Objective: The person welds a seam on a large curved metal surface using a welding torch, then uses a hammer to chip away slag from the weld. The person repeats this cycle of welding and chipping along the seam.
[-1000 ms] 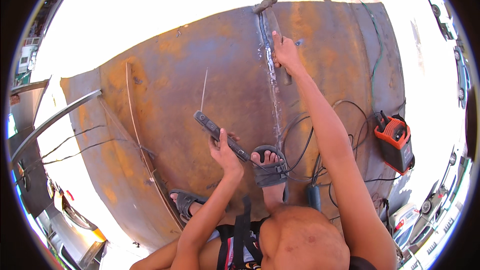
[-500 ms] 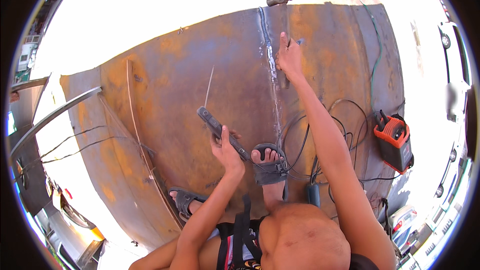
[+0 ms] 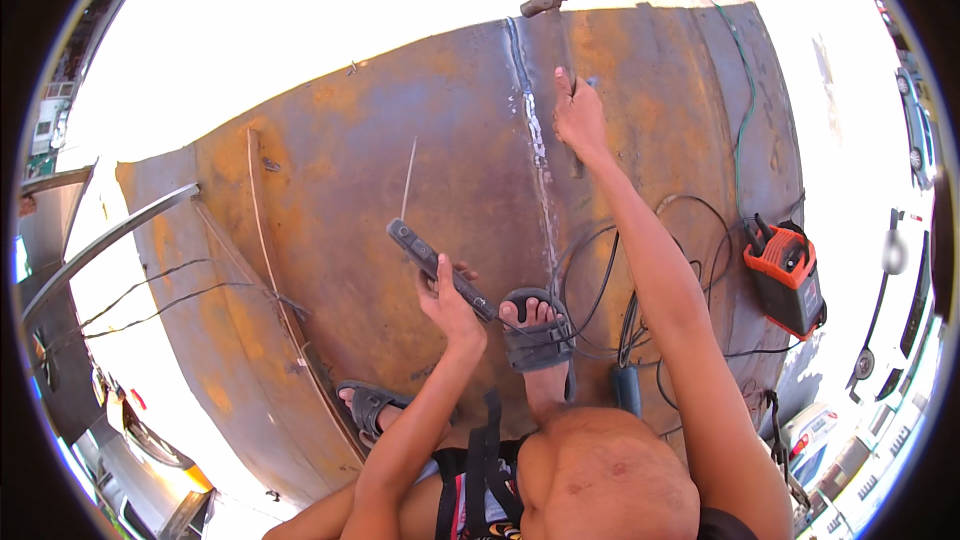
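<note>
My left hand (image 3: pixel 452 312) is closed round a dark welding electrode holder (image 3: pixel 440 269). A thin welding rod (image 3: pixel 409 180) sticks up from the holder's far end, its tip apart from the seam. With my right hand (image 3: pixel 580 122) I grip the handle of a hammer (image 3: pixel 549 3), thumb along the shaft and head pointing away from me. The hammer hangs just right of a weld seam (image 3: pixel 534 130) that runs down a rusty metal sheet (image 3: pixel 350 180). White-grey flakes lie along the seam, and its far part looks dark and smooth.
An orange and black welding machine (image 3: pixel 786 275) stands on the right, with black cables (image 3: pixel 690 202) looping toward my sandalled foot (image 3: pixel 538 335). A green cable (image 3: pixel 745 90) runs away from it. Left lie a thin metal strip (image 3: pixel 262 210) and a curved bar (image 3: pixel 110 240). Parked vehicles (image 3: pixel 910 290) show at far right.
Both hands keep their grips on the holder and the hammer. The hammer head has shifted slightly left and tilted a little. The whole view has moved slightly.
</note>
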